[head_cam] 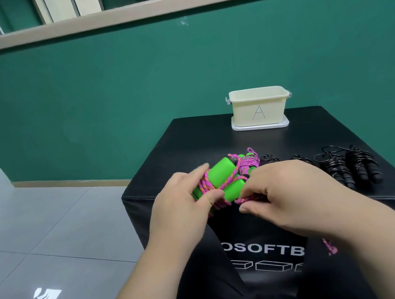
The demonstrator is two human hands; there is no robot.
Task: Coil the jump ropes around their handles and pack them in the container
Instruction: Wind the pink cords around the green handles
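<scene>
The left hand (181,203) grips the green handles (224,181). The right hand (280,193) pinches the pink rope (245,165) — both above the black box (190,140). The cream container (259,106) sits well apart.

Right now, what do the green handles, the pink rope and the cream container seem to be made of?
Green handles: likely foam or soft plastic, matte, rounded edges. Pink rope: braided cord, woven pink-orange flecks. Cream container: probably plastic, smooth moulded walls.
</scene>
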